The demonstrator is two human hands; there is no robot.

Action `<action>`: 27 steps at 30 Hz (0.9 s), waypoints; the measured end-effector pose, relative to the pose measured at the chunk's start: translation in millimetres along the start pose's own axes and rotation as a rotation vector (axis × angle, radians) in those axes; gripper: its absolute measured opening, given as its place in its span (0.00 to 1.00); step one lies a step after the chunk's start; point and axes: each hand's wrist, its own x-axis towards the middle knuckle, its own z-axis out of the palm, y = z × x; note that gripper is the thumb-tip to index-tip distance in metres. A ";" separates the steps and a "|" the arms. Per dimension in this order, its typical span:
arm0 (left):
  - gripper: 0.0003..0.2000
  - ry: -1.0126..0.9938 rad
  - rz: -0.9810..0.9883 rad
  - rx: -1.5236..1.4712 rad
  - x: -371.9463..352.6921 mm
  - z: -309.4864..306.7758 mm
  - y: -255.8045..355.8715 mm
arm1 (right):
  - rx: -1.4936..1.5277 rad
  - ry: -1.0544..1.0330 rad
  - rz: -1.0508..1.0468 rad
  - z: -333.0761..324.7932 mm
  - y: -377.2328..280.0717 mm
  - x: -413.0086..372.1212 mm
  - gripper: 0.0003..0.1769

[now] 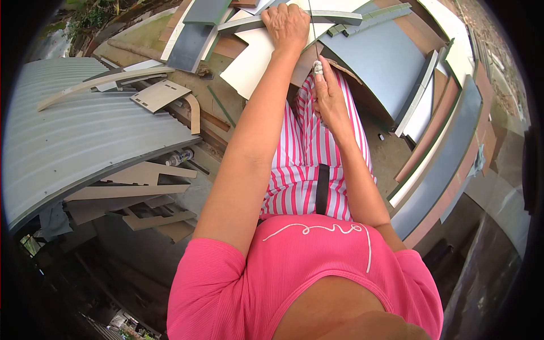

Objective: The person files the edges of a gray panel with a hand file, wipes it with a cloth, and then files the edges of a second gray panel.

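My left hand (288, 27) presses down with curled fingers on a narrow, curved-looking grey strip (334, 18). Below and to the right of it, my right hand (331, 97) is closed around the pale, wrapped handle (318, 69) of a hand tool. Its long thin blade (313, 34) is seen edge-on, so its exact kind cannot be told. The blade runs upward past the left hand's fingers and crosses the strip. Beneath the strip lies a white board (249, 65), close in front of my knees in striped trousers (317, 153).
Large blue-grey panels (377, 65) and long stacked boards (453, 153) lie to the right. At left are a corrugated metal sheet (85, 136), a notched beige board (160, 95), a plastic bottle (179, 157) and several offcuts (141, 173). A dark panel (192, 42) leans ahead.
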 end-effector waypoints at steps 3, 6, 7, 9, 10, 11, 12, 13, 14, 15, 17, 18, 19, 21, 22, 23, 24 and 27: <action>0.13 -0.036 0.005 0.004 -6.7 4.4 -3.6 | -0.006 0.000 -0.034 -2.3 -0.2 5.5 0.28; 0.14 -0.089 -0.066 0.077 -3.1 7.3 -4.4 | 0.030 -0.032 0.060 -2.6 -3.5 9.7 0.28; 0.14 -0.083 -0.066 0.075 -2.8 6.5 -4.2 | 0.027 -0.031 0.054 -3.4 0.3 7.5 0.28; 0.15 -0.086 -0.039 0.033 -3.7 4.1 -5.3 | -0.099 0.013 -0.023 -5.0 7.7 -0.9 0.28; 0.15 -0.087 -0.041 0.034 -2.3 4.0 -5.9 | -0.095 0.006 -0.044 -5.3 9.7 -6.0 0.27; 0.16 -0.119 -0.055 0.045 -1.9 4.9 -6.1 | -0.096 0.006 -0.038 -7.9 10.6 -3.6 0.27; 0.16 -0.156 -0.069 0.055 -4.8 4.3 -5.0 | -0.090 -0.003 -0.015 -10.6 -0.9 -0.8 0.27; 0.16 -0.166 -0.069 0.054 -8.7 3.2 -3.8 | -0.082 -0.011 0.008 -12.2 -5.6 4.0 0.27; 0.16 -0.166 -0.056 0.062 -8.6 1.9 -2.9 | -0.080 0.006 -0.082 -12.3 -1.6 16.9 0.27; 0.16 -0.161 -0.042 0.072 -6.2 0.9 -2.7 | -0.075 0.007 -0.086 -11.0 -3.7 28.0 0.27; 0.16 -0.126 -0.019 0.080 -7.4 -5.2 0.8 | -0.141 0.017 -0.071 -7.6 -9.3 42.7 0.27; 0.16 -0.092 -0.002 0.085 -4.1 -9.2 2.5 | -0.149 0.031 -0.123 -6.1 -0.7 45.0 0.27; 0.16 -0.082 -0.002 0.084 -1.1 -8.2 1.4 | -0.152 0.031 -0.132 -4.5 -1.0 38.0 0.27; 0.15 -0.115 -0.041 0.013 -3.2 -4.3 -1.0 | -0.150 0.038 -0.073 -2.8 9.3 9.8 0.27; 0.15 -0.122 -0.045 0.011 -2.2 -0.2 -3.3 | -0.168 0.057 -0.101 -1.0 15.0 2.9 0.27; 0.15 -0.126 -0.039 0.021 -9.5 4.4 -5.3 | -0.167 0.059 -0.071 -4.8 23.4 -0.1 0.27; 0.15 -0.113 -0.022 0.033 -9.3 4.5 -5.1 | -0.108 0.028 -0.055 -7.7 8.3 5.2 0.27; 0.15 -0.082 -0.002 0.056 -9.0 2.3 -2.0 | -0.042 0.014 -0.097 -5.1 -0.9 33.0 0.27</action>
